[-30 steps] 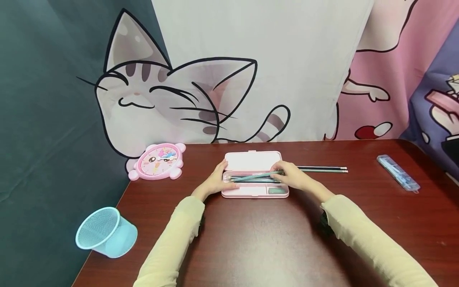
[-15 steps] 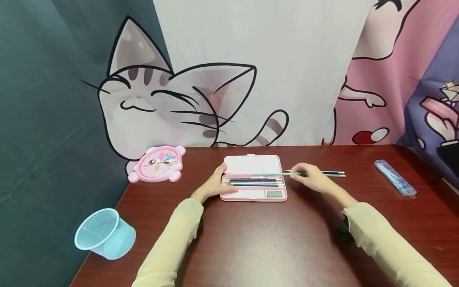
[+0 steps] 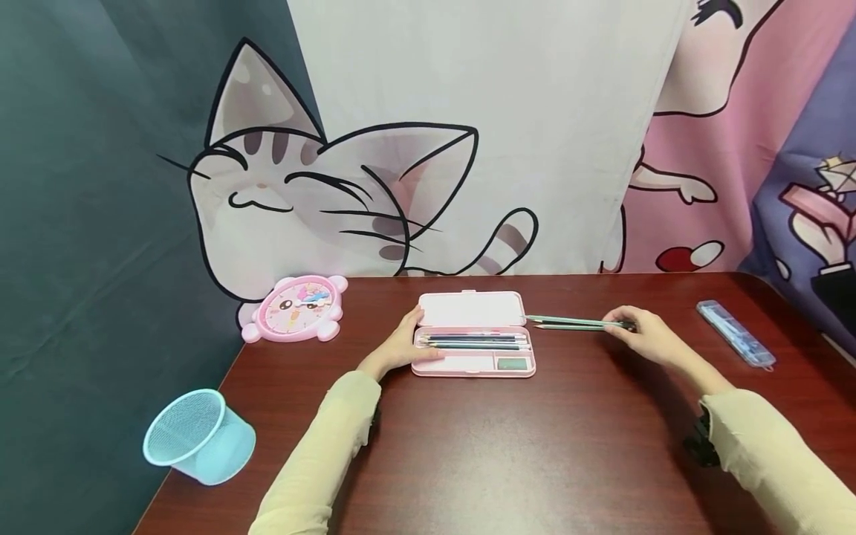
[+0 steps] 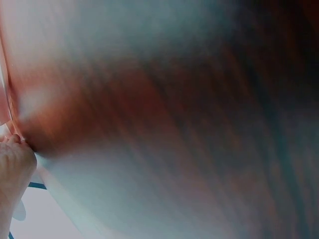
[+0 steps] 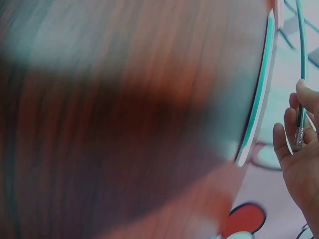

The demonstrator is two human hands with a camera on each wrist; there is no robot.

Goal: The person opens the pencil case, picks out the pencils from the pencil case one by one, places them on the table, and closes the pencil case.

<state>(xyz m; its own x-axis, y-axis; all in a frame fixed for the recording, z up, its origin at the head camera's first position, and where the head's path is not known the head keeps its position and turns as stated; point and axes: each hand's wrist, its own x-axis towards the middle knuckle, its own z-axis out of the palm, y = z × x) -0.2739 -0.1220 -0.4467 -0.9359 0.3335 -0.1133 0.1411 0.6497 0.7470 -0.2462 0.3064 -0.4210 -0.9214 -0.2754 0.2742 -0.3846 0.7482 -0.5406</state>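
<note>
A pink pencil case (image 3: 468, 364) lies with its lid (image 3: 471, 308) folded back. Several pencils (image 3: 476, 346) sit in its long compartment, and a dark green block (image 3: 511, 363) fills a small one at front right. My left hand (image 3: 399, 343) grips the case's left end, thumb over the tray's front corner, fingers by the lid. To the right, my right hand (image 3: 645, 336) pinches a green pencil (image 5: 302, 45) near its rear end, its tip pointing left at the case. Pencils (image 5: 260, 89) lie on the tabletop just below it. In the left wrist view the hand shows only at the left edge.
A pink toy clock (image 3: 294, 308) lies at the table's back left. Near the left edge, a light blue mesh pen holder (image 3: 221, 446) is tipped. A blue translucent box (image 3: 735, 334) lies at the right. Behind the table (image 3: 481, 446) hangs a cartoon cloth (image 3: 568, 148).
My right hand has lifted a green pencil out of the case and carried it right, over the pencils on the table. My left hand has stayed on the case.
</note>
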